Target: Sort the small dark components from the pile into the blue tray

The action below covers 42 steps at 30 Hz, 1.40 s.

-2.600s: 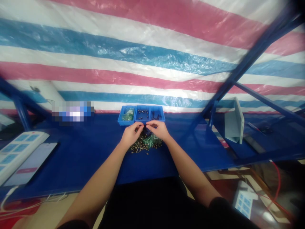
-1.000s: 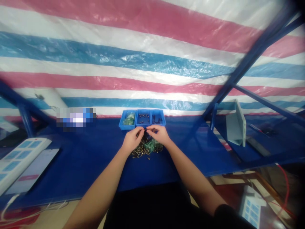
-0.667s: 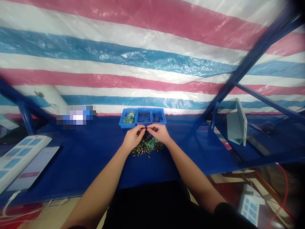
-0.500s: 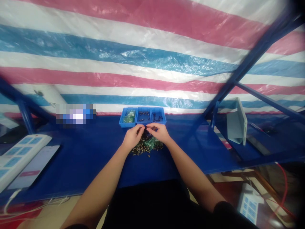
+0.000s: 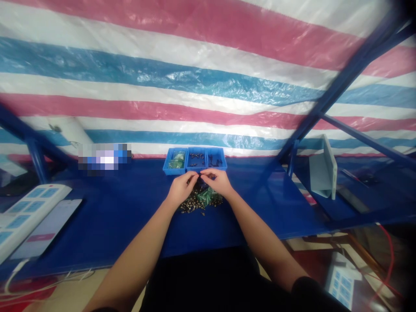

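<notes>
Head view: the bare left hand (image 5: 180,189) and bare right hand (image 5: 221,182) had been brought fingertip to fingertip, the gap narrowed slightly since half a second earlier. Each grip was kept narrow; what was held could not be told. Small brass-coloured parts (image 5: 191,205) were heaped below on the blue worktop (image 5: 130,208), behind which three blue plastic trays (image 5: 176,171) were left unmoved.

A tiny dark piece (image 5: 199,175), its shape unclear, is held near a loose heap of small brassy parts (image 5: 193,204). Green pieces (image 5: 204,197) lie among them.
</notes>
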{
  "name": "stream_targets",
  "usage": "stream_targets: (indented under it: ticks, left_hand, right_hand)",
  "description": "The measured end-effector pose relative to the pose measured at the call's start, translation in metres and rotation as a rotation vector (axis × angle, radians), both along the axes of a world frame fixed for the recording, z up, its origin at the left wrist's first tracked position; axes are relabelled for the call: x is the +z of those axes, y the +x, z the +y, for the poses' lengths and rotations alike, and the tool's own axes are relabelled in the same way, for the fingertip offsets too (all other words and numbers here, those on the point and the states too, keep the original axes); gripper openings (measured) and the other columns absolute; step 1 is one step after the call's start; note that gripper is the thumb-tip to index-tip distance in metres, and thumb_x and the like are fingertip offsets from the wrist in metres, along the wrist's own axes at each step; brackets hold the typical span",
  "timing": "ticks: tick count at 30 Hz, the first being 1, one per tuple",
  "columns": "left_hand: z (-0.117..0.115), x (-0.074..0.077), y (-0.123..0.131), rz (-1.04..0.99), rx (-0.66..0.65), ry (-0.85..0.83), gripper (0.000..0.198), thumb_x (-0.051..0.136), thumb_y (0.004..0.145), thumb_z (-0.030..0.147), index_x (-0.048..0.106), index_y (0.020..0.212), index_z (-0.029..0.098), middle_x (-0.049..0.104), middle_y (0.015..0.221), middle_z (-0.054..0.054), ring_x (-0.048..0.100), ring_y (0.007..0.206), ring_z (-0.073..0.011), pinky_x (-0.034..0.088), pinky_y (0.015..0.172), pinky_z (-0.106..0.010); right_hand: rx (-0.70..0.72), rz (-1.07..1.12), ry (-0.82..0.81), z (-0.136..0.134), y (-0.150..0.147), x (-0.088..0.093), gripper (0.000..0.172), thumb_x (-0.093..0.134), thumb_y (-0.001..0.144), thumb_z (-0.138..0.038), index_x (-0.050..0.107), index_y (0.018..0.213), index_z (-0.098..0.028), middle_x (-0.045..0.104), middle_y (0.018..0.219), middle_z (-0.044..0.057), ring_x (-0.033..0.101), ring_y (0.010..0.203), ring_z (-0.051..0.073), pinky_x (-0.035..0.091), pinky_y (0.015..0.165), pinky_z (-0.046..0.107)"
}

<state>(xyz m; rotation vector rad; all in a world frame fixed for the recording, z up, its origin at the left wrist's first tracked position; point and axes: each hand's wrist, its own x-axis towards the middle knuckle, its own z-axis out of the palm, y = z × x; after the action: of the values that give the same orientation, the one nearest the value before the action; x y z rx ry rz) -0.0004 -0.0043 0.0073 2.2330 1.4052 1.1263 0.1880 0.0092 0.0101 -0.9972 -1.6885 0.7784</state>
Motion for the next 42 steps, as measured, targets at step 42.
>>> stream_targets:
  ticks: [42]
  left_hand:
    - [0.0044, -0.0070, -0.0003, -0.017, 0.012, 0.029, 0.030, 0.050, 0.092, 0.045, 0.065, 0.104, 0.022, 0.067, 0.076, 0.001, 0.060, 0.062, -0.0123, 0.046, 0.063, -0.023]
  right_hand:
    - [-0.018, 0.008, -0.018, 0.0039, 0.0001, -0.0066, 0.022, 0.066, 0.079, -0.033, 0.073, 0.092, -0.017, 0.074, 0.085, 0.006, 0.067, 0.070, 0.016, 0.054, 0.068, 0.029]
